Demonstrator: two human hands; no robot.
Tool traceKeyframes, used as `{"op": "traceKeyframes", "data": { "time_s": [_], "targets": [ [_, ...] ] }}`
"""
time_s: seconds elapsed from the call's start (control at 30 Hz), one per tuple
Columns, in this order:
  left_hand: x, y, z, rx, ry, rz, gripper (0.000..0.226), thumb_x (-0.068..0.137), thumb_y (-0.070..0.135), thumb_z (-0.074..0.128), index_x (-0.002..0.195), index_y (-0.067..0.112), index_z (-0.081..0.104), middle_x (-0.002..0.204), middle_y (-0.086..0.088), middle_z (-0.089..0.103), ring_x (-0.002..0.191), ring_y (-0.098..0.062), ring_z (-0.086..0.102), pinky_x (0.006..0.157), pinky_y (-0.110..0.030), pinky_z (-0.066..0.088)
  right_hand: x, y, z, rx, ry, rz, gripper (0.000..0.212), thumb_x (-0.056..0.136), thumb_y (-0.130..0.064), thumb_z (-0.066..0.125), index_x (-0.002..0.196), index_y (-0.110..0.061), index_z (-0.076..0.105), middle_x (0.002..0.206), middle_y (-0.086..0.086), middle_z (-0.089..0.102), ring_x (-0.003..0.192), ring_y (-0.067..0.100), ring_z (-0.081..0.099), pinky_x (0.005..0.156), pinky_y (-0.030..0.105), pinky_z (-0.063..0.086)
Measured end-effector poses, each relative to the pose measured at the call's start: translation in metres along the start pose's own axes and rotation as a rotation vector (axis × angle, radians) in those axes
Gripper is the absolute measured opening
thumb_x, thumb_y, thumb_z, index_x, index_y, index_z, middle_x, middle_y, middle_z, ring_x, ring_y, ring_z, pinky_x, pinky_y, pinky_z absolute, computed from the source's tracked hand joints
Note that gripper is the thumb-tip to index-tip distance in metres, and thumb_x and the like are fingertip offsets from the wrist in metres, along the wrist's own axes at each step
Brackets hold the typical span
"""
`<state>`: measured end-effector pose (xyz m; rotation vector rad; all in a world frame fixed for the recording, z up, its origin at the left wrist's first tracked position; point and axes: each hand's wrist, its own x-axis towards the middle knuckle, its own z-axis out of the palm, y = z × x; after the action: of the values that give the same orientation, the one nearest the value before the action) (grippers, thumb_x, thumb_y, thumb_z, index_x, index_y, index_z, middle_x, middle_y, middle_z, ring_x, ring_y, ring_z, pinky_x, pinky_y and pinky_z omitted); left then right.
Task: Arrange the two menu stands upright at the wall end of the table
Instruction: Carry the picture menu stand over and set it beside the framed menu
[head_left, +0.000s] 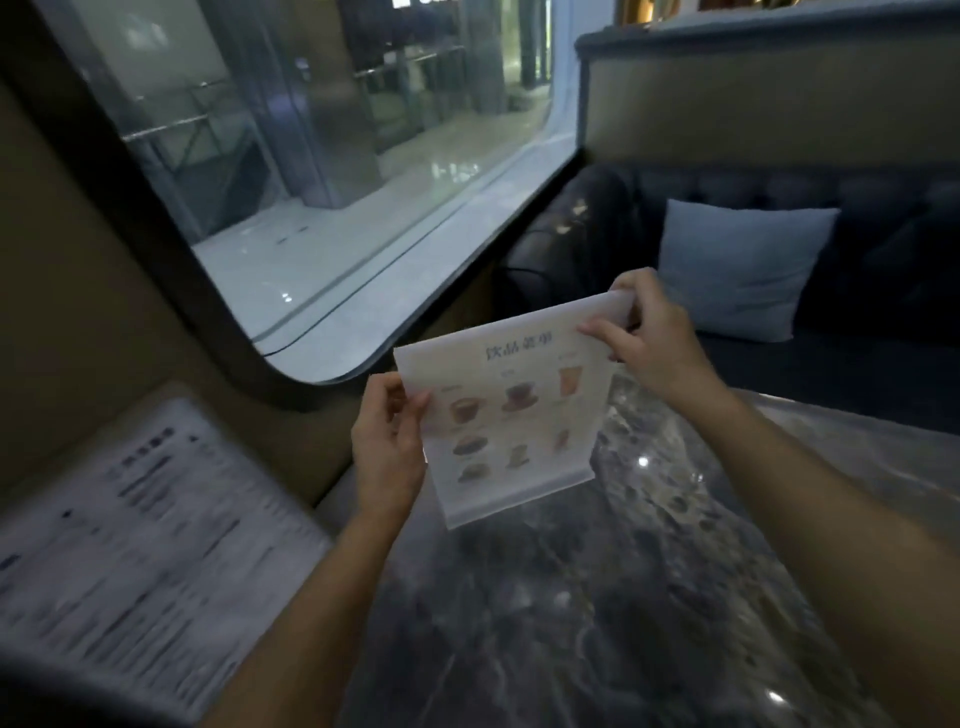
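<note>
A clear acrylic menu stand (511, 415) with a drinks menu printed on white paper is held above the dark marble table (597, 597), tilted, near the window wall. My left hand (387, 441) grips its left edge. At the stand's top right corner, my right hand (649, 338) pinches the upper edge. The base lip of the stand hovers just over the tabletop. A second sheet with dense black text (140, 525) lies flat at the lower left, blurred; whether it is the other menu stand I cannot tell.
A large window with a dark rounded frame (467, 244) runs along the wall end of the table. A dark tufted sofa (779, 208) with a pale blue cushion (737, 265) sits across the table. Beige seat padding (78, 312) is on the left.
</note>
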<state>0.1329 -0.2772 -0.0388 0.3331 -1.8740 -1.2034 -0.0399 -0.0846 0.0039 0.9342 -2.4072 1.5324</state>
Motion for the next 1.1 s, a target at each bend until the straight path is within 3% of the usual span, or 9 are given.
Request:
{"op": "traceKeyframes", "data": {
  "time_s": [0.1,0.33,0.5,0.63,0.8,0.87,0.93,1.0,1.1],
  "targets": [
    [0.005,-0.015,-0.033,0.056,0.069,-0.027,0.034,0.089,0.006,0.056,0.083,0.039,0.051,0.082,0.006,0.06,0.076,-0.012,0.06,0.064,-0.027,0.052,0.011,-0.013,0.041,0.027,-0.048,-0.021,0.036,0.075,-0.041,0.067,0.095,-0.028,0.04,0.079,-0.006,0.049,0.071,0.021,0.054,0.066,0.045,0.053],
    [0.006,-0.037,-0.073,0.098,0.153,-0.099,0.034,0.089,0.006,0.055,0.077,0.038,0.051,0.075,0.005,0.057,0.067,0.0,0.055,0.057,-0.014,0.048,0.019,-0.026,0.101,0.017,-0.137,-0.038,0.045,0.076,-0.037,0.068,0.107,-0.012,0.045,0.092,0.008,0.053,0.084,0.031,0.058,0.07,0.046,0.051],
    [0.004,-0.046,-0.084,0.118,0.191,-0.137,0.034,0.089,0.004,0.055,0.08,0.037,0.049,0.077,0.008,0.057,0.066,0.007,0.055,0.054,-0.006,0.043,0.026,-0.029,0.128,0.058,-0.18,0.021,0.063,0.077,-0.041,0.066,0.128,-0.02,0.035,0.117,0.008,0.052,0.108,0.027,0.051,0.084,0.038,0.046],
    [0.0,-0.051,-0.084,0.151,0.2,-0.133,0.036,0.089,0.006,0.056,0.08,0.04,0.047,0.076,0.012,0.055,0.065,0.009,0.053,0.053,-0.005,0.042,0.017,-0.018,0.14,0.139,-0.117,0.109,0.073,0.076,-0.043,0.066,0.134,-0.021,0.028,0.119,0.006,0.05,0.103,0.021,0.053,0.081,0.037,0.048],
    [-0.004,-0.053,-0.085,0.177,0.175,-0.156,0.03,0.091,0.015,0.054,0.084,0.042,0.045,0.081,0.014,0.055,0.073,0.006,0.056,0.057,-0.012,0.05,-0.03,0.036,0.161,0.117,-0.226,0.459,0.067,0.079,-0.037,0.065,0.133,-0.013,0.034,0.107,0.014,0.058,0.088,0.028,0.058,0.072,0.039,0.049],
    [-0.005,-0.054,-0.086,0.188,0.157,-0.162,0.026,0.092,0.019,0.053,0.087,0.043,0.045,0.085,0.015,0.056,0.078,0.006,0.057,0.059,-0.014,0.051,-0.05,0.06,0.171,0.039,-0.357,0.608,0.069,0.081,-0.031,0.066,0.137,-0.013,0.03,0.122,0.023,0.055,0.096,0.031,0.057,0.078,0.042,0.047],
    [-0.007,-0.054,-0.087,0.21,0.126,-0.164,0.025,0.092,0.022,0.052,0.092,0.045,0.042,0.088,0.015,0.056,0.08,0.005,0.057,0.061,-0.015,0.052,-0.066,0.075,0.18,0.093,-0.447,0.727,0.075,0.081,-0.028,0.066,0.141,-0.02,0.022,0.126,0.022,0.053,0.094,0.036,0.058,0.076,0.044,0.05],
    [-0.009,-0.055,-0.089,0.237,0.085,-0.182,0.031,0.092,0.021,0.053,0.097,0.048,0.039,0.09,0.014,0.057,0.081,0.004,0.059,0.063,-0.016,0.053,-0.075,0.082,0.187,0.277,-0.496,0.895,0.081,0.082,-0.026,0.065,0.142,-0.033,0.01,0.113,0.015,0.055,0.077,0.031,0.059,0.062,0.042,0.053],
    [-0.009,-0.057,-0.091,0.243,0.032,-0.25,0.042,0.091,0.016,0.052,0.099,0.054,0.035,0.094,0.01,0.059,0.084,-0.003,0.062,0.069,-0.034,0.057,-0.076,0.093,0.197,0.399,-0.525,0.975,0.087,0.083,-0.027,0.064,0.14,-0.043,0.001,0.11,0.013,0.052,0.083,0.032,0.058,0.064,0.045,0.053]
  ]
}}
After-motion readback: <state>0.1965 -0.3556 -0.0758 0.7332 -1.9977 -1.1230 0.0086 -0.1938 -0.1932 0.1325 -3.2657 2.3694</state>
